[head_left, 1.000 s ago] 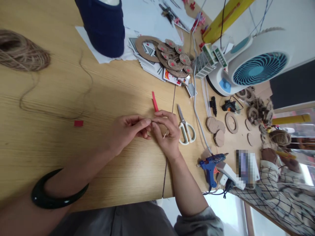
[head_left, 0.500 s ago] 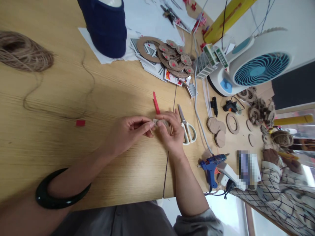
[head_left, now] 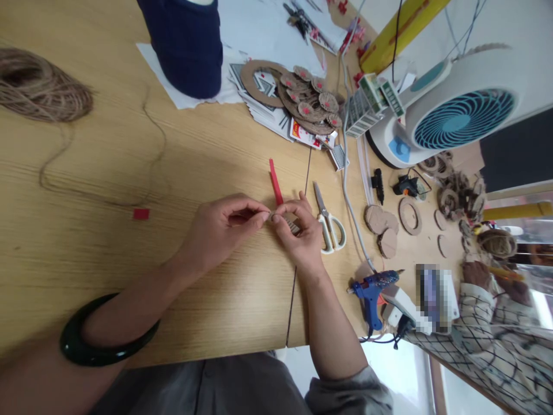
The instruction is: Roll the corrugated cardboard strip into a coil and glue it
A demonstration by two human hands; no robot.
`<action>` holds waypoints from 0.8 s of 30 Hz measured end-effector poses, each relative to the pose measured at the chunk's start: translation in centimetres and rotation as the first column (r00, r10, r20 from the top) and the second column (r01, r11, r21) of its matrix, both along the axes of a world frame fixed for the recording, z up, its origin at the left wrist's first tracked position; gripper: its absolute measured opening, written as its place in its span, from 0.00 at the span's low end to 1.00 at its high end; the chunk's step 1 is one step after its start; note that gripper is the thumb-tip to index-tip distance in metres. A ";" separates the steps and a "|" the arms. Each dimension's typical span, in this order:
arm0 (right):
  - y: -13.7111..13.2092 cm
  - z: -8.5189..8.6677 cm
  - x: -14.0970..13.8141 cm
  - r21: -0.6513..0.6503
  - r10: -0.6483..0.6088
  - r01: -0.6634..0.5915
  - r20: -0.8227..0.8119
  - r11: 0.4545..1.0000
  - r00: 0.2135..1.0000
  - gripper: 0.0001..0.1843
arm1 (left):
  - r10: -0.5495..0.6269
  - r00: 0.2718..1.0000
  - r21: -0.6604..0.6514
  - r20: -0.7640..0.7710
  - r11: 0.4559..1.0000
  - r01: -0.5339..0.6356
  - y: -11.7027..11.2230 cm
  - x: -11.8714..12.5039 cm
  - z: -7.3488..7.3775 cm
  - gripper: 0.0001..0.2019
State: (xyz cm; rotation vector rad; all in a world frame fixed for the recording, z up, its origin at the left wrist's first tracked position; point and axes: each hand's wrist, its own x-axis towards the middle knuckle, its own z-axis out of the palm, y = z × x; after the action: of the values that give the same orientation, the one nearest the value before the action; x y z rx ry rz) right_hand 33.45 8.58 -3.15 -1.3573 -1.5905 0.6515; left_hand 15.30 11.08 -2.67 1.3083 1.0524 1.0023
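My left hand (head_left: 222, 230) and my right hand (head_left: 300, 233) meet over the wooden table (head_left: 108, 242). Both pinch a small twine-wrapped disc (head_left: 288, 222) between thumb and fingers. My left fingertips press its left edge and my right fingers curl around it, hiding most of it. A red paper strip (head_left: 275, 182) lies just behind my right hand. White-handled scissors (head_left: 329, 222) rest right beside it. A dark bangle (head_left: 103, 340) sits on my left forearm.
A ball of jute twine (head_left: 38, 95) lies far left, its strand trailing across the table. A dark blue cylinder (head_left: 188, 43), cardboard rings and discs (head_left: 302, 101), a white fan (head_left: 449, 106), a blue glue gun (head_left: 371, 291) and another person's checked sleeve (head_left: 496, 340) fill the right side.
My hands stayed together on the small disc. The fingers shifted slightly, turning the piece between them.
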 end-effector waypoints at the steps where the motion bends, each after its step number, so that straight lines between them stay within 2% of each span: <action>1: 0.0 0.0 0.0 -0.005 0.004 -0.004 -0.001 1.000 1.000 0.05 | 0.004 1.000 -0.006 -0.003 1.000 -0.004 0.0 0.0 0.0 0.07; 6: 0.0 0.0 -0.1 -0.047 0.010 -0.010 -0.004 0.999 1.000 0.06 | 0.003 1.000 -0.034 0.005 0.999 -0.002 0.0 0.0 0.0 0.07; 16: 0.1 -0.1 -0.2 -0.044 0.026 -0.028 -0.038 0.999 0.999 0.06 | 0.014 1.000 -0.030 0.002 0.999 -0.014 0.0 -0.1 -0.4 0.08; 20: 0.1 -0.2 -0.3 -0.064 -0.005 0.000 -0.075 0.998 0.997 0.05 | 0.051 0.999 0.054 -0.005 0.997 -0.051 -0.1 -0.1 -0.2 0.07; 24: 0.0 -0.2 -0.3 -0.050 -0.051 0.047 -0.100 0.998 0.994 0.05 | 0.133 0.986 0.168 -0.102 0.979 -0.115 -0.5 -0.1 0.7 0.05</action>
State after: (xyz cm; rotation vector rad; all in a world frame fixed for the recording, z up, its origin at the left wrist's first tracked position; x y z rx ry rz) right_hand 33.15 8.54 -3.35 -1.3725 -1.4652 0.7213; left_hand 15.17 10.61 -1.98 1.4598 1.1703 1.1377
